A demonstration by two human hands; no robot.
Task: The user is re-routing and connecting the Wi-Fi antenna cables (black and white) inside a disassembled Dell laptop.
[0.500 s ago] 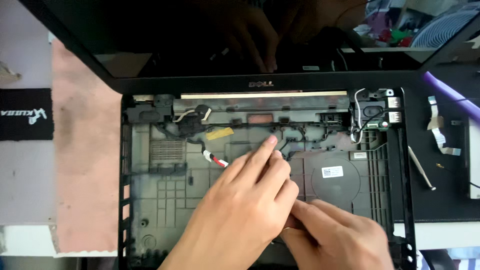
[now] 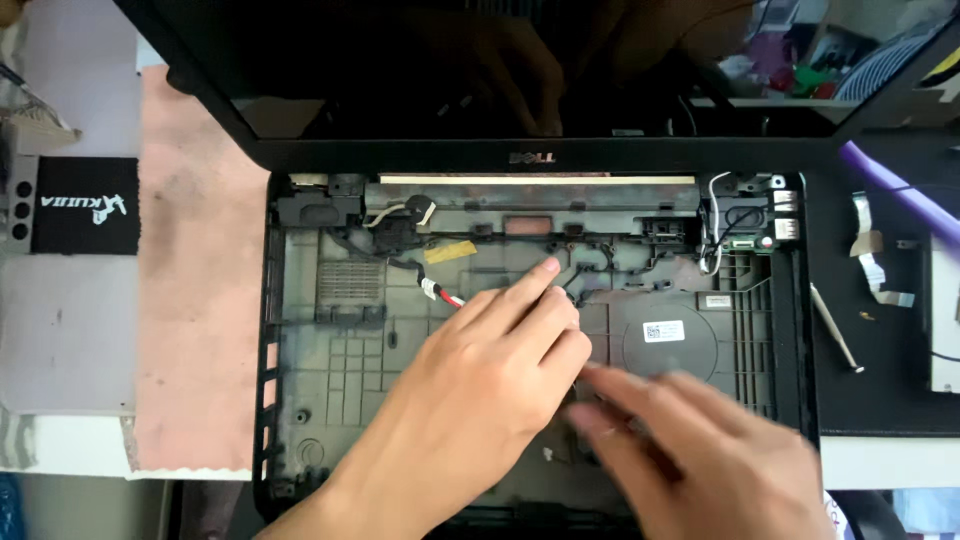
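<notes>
The right hand point(image 2: 700, 450) has lifted slightly, blurring beside the left hand point(image 2: 490, 370).

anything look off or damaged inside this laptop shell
The laptop base is gutted and dusty. A red-and-white cable lies loose by the left hand, its plug unattached. The right hand is blurred. No breakage is visible.

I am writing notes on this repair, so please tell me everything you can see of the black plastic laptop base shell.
The black plastic laptop base shell lies flat and open, stripped of its boards, still joined to the dark screen. Its dusty grey inside shows ribs, a vent grille, a round recess with a white label, and loose wires near the hinges. The left hand rests inside it, fingers outstretched; the blurred right hand is over its lower right part.
</notes>
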